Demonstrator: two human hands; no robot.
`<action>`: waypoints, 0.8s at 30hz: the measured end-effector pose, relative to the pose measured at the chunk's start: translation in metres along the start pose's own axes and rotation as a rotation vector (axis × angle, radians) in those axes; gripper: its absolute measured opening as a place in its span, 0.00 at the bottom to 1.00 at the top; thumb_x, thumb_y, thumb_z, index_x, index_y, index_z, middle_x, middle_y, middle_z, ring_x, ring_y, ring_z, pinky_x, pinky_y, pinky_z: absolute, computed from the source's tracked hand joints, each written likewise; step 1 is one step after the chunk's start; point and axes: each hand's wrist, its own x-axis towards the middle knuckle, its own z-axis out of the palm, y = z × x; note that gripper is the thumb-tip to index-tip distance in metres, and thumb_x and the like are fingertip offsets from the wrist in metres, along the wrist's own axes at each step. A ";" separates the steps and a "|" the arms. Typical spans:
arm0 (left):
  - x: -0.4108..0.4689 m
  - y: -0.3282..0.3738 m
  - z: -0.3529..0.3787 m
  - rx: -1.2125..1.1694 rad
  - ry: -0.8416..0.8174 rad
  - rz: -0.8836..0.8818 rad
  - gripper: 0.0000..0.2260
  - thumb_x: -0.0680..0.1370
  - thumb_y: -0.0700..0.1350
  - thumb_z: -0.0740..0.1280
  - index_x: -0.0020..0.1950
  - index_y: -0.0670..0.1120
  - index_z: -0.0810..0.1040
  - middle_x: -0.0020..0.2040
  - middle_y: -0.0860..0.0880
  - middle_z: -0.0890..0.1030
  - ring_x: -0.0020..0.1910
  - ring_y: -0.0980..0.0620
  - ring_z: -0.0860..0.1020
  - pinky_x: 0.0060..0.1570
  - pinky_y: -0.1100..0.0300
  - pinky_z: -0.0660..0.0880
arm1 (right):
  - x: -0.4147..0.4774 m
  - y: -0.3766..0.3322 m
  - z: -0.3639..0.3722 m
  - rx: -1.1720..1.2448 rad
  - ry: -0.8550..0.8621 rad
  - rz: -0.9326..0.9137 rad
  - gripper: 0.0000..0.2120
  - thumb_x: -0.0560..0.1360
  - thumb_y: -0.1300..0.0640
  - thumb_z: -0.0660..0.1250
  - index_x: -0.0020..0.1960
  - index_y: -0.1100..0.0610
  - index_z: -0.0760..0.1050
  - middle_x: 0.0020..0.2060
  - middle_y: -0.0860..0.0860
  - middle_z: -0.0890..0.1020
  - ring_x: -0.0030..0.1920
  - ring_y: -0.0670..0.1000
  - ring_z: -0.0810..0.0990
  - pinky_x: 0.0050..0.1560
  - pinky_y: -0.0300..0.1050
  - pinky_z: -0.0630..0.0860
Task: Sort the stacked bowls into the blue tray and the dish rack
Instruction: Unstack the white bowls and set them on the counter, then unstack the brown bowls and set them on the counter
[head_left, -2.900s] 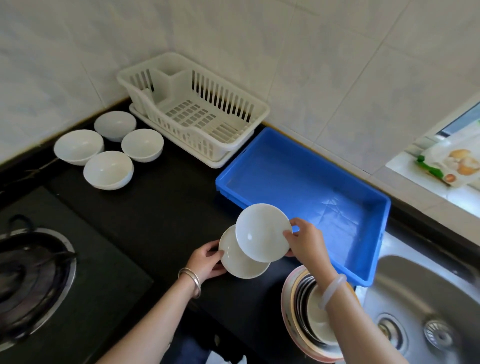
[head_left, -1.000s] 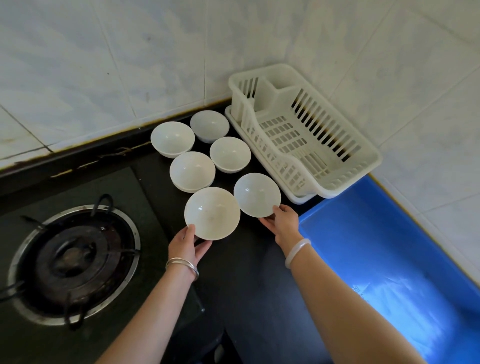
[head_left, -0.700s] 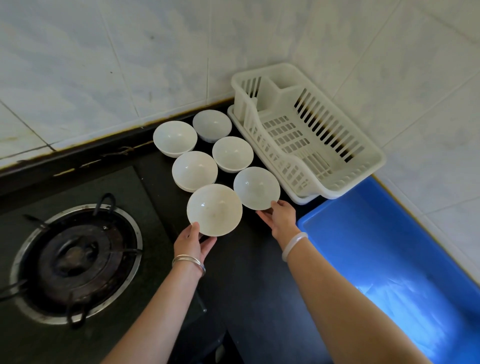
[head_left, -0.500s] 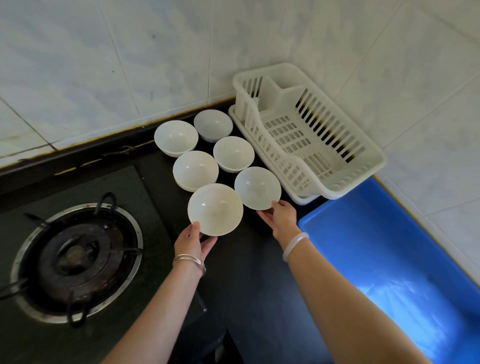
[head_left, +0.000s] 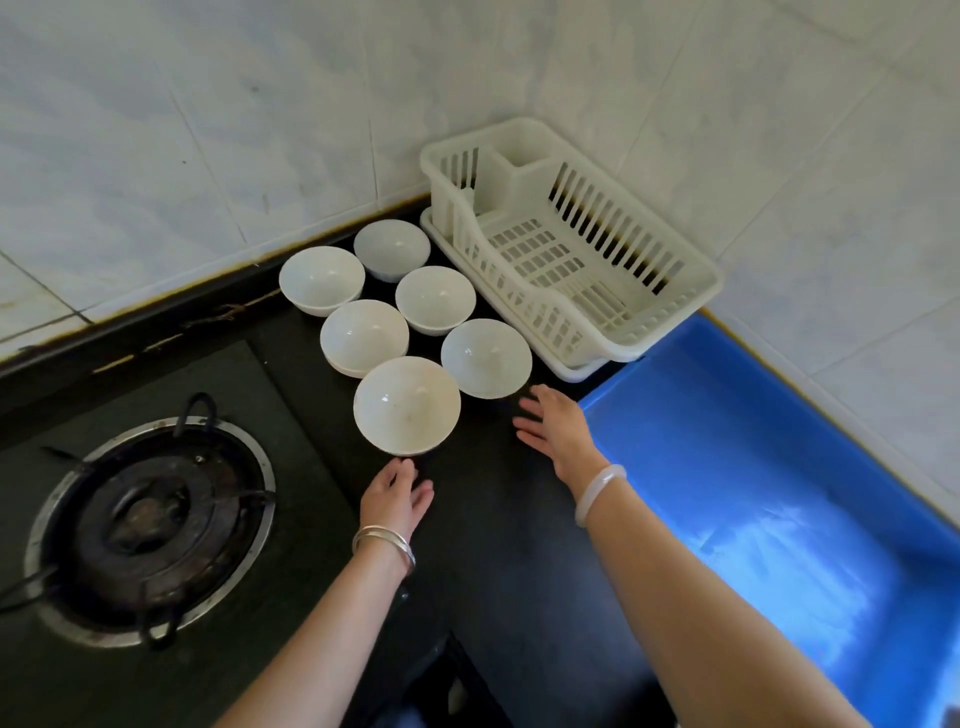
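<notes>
On the dark worktop (head_left: 493, 530), the white bowls (head_left: 435, 299) stand in two rows between the burner (head_left: 150, 525) and the dish rack (head_left: 545, 312). We see the left hand (head_left: 397, 499) and right hand (head_left: 558, 431) just short of the nearest two, fingers released, holding nothing. The blue tray (head_left: 727, 441) is cut off at right.

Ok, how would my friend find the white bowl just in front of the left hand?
Find the gas burner on the black counter; six white bowls sit in two rows between it and the white dish rack. The bowl is the front one of the row nearer the burner, just beyond the left hand. Of all six, it sits nearest the person.
</notes>
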 end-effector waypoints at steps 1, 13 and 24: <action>-0.007 -0.006 0.001 0.054 -0.033 0.000 0.17 0.78 0.42 0.61 0.66 0.41 0.70 0.61 0.41 0.75 0.54 0.46 0.77 0.52 0.56 0.75 | -0.010 0.002 -0.008 -0.030 0.001 -0.022 0.21 0.81 0.50 0.56 0.71 0.56 0.65 0.63 0.55 0.77 0.56 0.55 0.79 0.48 0.45 0.78; -0.116 -0.113 0.055 0.817 -0.606 0.106 0.11 0.77 0.37 0.62 0.59 0.39 0.76 0.49 0.45 0.79 0.47 0.50 0.78 0.40 0.70 0.78 | -0.158 0.084 -0.179 -0.402 0.447 -0.267 0.07 0.77 0.55 0.61 0.44 0.52 0.78 0.36 0.48 0.83 0.36 0.50 0.81 0.44 0.47 0.77; -0.190 -0.197 0.072 1.402 -0.847 0.597 0.13 0.73 0.46 0.69 0.57 0.51 0.79 0.50 0.53 0.81 0.43 0.59 0.76 0.47 0.69 0.72 | -0.246 0.189 -0.262 -0.794 0.779 -0.139 0.06 0.71 0.54 0.72 0.45 0.55 0.77 0.41 0.52 0.81 0.43 0.57 0.79 0.38 0.43 0.64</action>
